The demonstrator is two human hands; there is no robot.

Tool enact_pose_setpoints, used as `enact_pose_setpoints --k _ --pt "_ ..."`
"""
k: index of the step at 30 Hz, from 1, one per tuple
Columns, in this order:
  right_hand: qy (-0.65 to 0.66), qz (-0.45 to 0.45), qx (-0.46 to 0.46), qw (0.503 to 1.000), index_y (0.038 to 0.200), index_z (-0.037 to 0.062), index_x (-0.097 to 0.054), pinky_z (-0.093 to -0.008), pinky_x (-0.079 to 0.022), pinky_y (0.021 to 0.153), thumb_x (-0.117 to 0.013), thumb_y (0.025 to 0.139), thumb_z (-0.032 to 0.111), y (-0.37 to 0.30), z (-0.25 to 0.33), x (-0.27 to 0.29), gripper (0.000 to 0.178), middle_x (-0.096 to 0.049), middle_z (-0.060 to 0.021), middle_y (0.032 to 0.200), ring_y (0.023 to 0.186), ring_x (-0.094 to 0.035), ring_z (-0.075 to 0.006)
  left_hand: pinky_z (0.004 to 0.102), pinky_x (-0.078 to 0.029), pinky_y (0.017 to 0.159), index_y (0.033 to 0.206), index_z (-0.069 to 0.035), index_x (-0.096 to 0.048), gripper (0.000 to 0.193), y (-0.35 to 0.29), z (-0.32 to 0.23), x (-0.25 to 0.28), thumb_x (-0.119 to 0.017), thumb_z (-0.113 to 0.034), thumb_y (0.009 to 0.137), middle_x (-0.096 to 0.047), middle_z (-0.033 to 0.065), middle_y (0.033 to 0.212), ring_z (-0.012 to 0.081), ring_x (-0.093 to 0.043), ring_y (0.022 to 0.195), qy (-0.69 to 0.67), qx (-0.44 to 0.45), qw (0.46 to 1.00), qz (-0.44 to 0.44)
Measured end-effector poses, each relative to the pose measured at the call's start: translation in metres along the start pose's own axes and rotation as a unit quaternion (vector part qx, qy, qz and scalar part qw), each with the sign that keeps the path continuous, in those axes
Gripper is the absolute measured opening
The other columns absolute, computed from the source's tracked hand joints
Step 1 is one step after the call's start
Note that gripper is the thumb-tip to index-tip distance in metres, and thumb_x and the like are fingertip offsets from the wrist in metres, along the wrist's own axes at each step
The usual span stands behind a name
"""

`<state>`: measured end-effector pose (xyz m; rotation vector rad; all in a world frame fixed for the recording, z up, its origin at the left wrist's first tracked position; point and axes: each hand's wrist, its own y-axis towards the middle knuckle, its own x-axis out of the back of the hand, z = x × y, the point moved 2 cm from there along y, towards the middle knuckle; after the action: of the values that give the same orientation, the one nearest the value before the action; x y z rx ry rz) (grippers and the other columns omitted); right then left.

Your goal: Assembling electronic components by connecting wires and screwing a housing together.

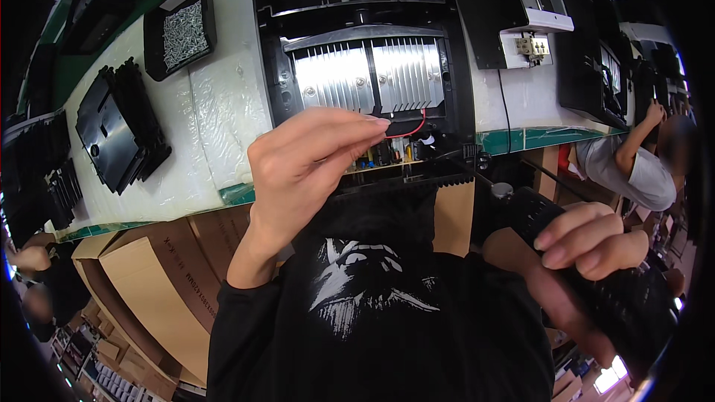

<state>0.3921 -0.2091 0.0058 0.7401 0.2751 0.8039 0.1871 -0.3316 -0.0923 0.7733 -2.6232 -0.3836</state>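
My left hand (309, 167) reaches over an opened black housing (460, 97), its thumb and fingertips pinched together. What sits in that pinch is too small to make out. A thin red wire (406, 135) curves right beside the fingertips. Just beyond them lie two silver finned heat sinks (335, 78), screwed down inside the housing. Nearer to me, partly hidden by the hand, a circuit board with colourful components (395, 152) shows. My right hand (592, 242) is wrapped round a black power screwdriver (532, 212), whose long shaft points toward the housing's near right corner.
On the white-covered bench (223, 104), a black bin of screws (185, 36) and stacked black plates (123, 130) stand to the left. A black-and-white unit (521, 22) stands to the right. Cardboard boxes (160, 283) are below the bench edge. Another person (629, 167) works at far right.
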Motion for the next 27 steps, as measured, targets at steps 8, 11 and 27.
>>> enact_pose_setpoints --k 8,11,27 --pt "0.010 -0.042 0.089 0.995 0.135 0.0120 -0.025 -0.0301 -0.049 0.044 -0.052 0.082 0.065 -0.015 -0.030 -0.034 0.080 -0.049 -0.0138 0.086 0.056 -0.054 -0.0214 0.0218 -0.051 0.056 0.087 0.000 -0.072 0.016 -0.003 0.000 0.002 -0.074 0.003 0.071 -0.069 0.0082 0.080 0.0149 -0.066 0.067 -0.004 0.042 0.999 -0.014" --pt "0.012 -0.017 0.117 0.993 0.145 0.0135 -0.012 -0.0315 -0.050 0.045 -0.050 0.084 0.064 -0.015 -0.034 -0.028 0.088 -0.049 -0.0148 0.088 0.057 -0.054 -0.0223 0.0218 -0.050 0.054 0.087 0.000 -0.071 0.015 0.001 0.000 -0.003 -0.074 0.002 0.072 -0.069 0.0084 0.080 0.0147 -0.065 0.065 0.005 0.044 0.999 -0.005" --pt "0.031 -0.107 0.058 0.992 0.147 0.0157 -0.015 -0.0303 -0.046 0.046 -0.055 0.083 0.063 -0.017 -0.032 -0.019 0.089 -0.047 -0.0110 0.085 0.056 -0.052 -0.0201 0.0230 -0.051 0.056 0.089 0.001 -0.069 0.016 0.002 0.004 -0.007 -0.070 0.006 0.073 -0.069 0.0094 0.081 0.0167 -0.066 0.067 0.049 0.018 0.998 -0.021"
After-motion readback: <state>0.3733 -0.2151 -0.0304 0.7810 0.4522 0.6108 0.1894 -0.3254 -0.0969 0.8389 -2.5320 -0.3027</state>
